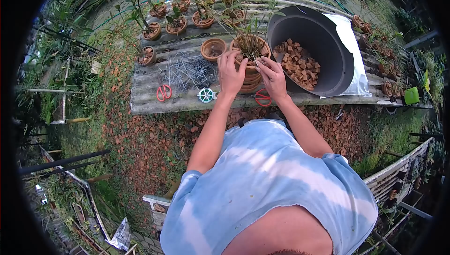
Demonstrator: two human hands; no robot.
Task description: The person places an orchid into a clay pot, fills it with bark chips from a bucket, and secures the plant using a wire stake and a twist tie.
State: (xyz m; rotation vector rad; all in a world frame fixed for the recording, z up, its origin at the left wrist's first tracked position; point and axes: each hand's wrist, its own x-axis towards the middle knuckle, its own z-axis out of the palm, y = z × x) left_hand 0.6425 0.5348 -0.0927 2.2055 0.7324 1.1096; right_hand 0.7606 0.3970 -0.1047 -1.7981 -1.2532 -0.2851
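A potted plant (250, 43) with thin upright stems sits in a clay pot atop a stack of clay pots (251, 85). My left hand (229, 74) curls at the left side of the top pot, thumb and fingers against its rim. Over the right rim, my right hand (273, 78) has its thumb and fingertips pinched together at the plant's base; what lies between them is too small to make out. Beside my left hand are an unplanted clay pot (213, 49) and a heap of metal wire pieces (187, 72).
A big black tub (344, 53) holds brick-coloured chunks (300, 65). Red-handled scissors (164, 93), a green-and-white tie reel (206, 95) and another red-handled tool (263, 97) lie near the front edge of the corrugated table (154, 107). Potted plants (176, 23) stand at the back left.
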